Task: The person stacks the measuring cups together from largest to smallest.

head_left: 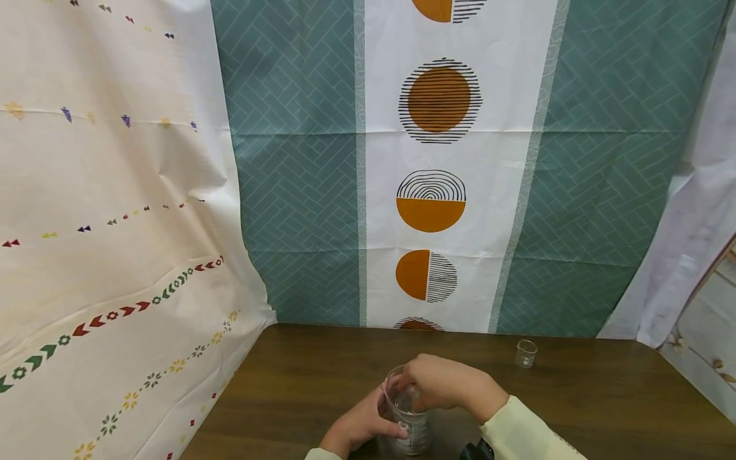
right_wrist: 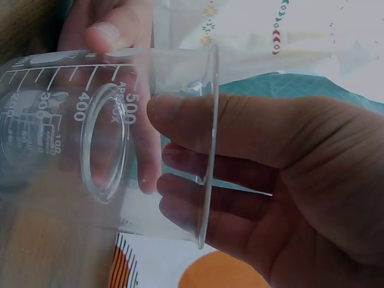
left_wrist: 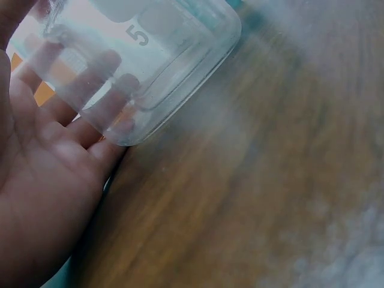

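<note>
While my left hand [head_left: 365,420] holds the large beaker [head_left: 421,439] at the table [head_left: 299,383] and my right hand [head_left: 445,383] reaches into its mouth, fingers slightly apart and empty, I reckon a hasty pinch could knock the nested smaller beaker [right_wrist: 65,144] against the surrounding glass.

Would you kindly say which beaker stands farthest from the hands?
The small beaker, alone at back right; the left hand holds the large beaker, with another beaker inside.
</note>
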`<state>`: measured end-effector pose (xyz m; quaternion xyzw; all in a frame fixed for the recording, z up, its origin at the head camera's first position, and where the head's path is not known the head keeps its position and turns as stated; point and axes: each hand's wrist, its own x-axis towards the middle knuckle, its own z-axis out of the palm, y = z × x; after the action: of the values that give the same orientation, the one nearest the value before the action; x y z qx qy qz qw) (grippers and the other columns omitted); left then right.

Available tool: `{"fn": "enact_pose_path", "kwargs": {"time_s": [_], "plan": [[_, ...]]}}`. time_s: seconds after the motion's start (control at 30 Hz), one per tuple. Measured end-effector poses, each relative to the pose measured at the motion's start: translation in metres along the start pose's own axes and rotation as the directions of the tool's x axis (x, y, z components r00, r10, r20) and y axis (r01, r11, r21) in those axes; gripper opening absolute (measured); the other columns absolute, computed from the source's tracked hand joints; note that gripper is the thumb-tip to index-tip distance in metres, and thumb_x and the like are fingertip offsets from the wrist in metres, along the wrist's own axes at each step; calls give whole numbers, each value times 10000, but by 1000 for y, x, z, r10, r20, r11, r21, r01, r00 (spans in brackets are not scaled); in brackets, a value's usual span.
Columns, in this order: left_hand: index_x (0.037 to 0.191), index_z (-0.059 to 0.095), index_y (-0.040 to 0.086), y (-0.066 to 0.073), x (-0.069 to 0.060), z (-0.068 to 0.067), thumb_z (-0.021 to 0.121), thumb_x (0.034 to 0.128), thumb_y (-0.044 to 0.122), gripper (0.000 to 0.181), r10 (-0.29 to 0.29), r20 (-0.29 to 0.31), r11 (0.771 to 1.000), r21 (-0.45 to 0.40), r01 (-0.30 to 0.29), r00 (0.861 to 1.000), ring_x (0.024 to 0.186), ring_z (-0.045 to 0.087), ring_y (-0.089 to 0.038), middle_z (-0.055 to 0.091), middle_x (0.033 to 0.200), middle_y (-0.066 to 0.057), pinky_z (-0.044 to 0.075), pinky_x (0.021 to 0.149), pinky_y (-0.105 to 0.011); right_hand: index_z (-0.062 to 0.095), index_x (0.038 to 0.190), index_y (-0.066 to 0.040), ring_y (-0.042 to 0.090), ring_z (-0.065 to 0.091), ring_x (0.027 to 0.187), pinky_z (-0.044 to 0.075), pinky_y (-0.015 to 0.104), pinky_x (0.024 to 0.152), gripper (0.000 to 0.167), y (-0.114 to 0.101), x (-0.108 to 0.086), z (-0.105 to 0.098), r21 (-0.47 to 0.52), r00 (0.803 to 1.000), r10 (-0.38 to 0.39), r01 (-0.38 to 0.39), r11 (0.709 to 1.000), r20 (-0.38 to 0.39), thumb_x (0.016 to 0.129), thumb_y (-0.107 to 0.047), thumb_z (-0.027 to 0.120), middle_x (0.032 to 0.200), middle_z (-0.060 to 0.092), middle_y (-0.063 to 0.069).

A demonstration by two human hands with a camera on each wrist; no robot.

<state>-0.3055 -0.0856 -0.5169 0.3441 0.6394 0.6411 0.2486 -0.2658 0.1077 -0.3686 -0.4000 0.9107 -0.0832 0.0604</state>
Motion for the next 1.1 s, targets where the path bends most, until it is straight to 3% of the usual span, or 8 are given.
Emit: {"fn": "enact_pose_path", "kwargs": {"time_s": [0.4, 0.8, 1.1], "plan": [[1460, 361, 282, -2, 1, -1, 773, 806, 111, 792, -5, -7, 1000, -4, 5, 1000, 1297, 456, -165, 357, 1526, -93, 416, 1019, -250, 741, 1105, -186, 11, 626, 931, 525, 210, 790, 392, 3, -6, -4, 7, 998, -32, 32, 999, -45, 723, -117, 794, 1075, 711, -104], [1459, 363, 308, -1, 1, -1, 777, 803, 127, 797, 6, -6, 1000, 18, -6, 1000, 1294, 449, -195, 344, 1528, -116, 421, 1009, -250, 736, 1123, -204, 22, 623, 973, 523, 223, 836, 394, 5, -11, -6, 15, 998, -28, 29, 999, -55, 739, -149, 803, 1077, 699, -111], [1462, 353, 292, -1, 1, 1, 779, 796, 123, 809, 16, -4, 1000, 11, -15, 1000, 1253, 491, -193, 411, 1479, -102, 439, 991, -255, 738, 1104, -180, -7, 597, 912, 526, 234, 813, 367, 7, -15, -10, 12, 998, -6, 7, 1000, -57, 746, -188, 819, 1027, 686, -113]]}}
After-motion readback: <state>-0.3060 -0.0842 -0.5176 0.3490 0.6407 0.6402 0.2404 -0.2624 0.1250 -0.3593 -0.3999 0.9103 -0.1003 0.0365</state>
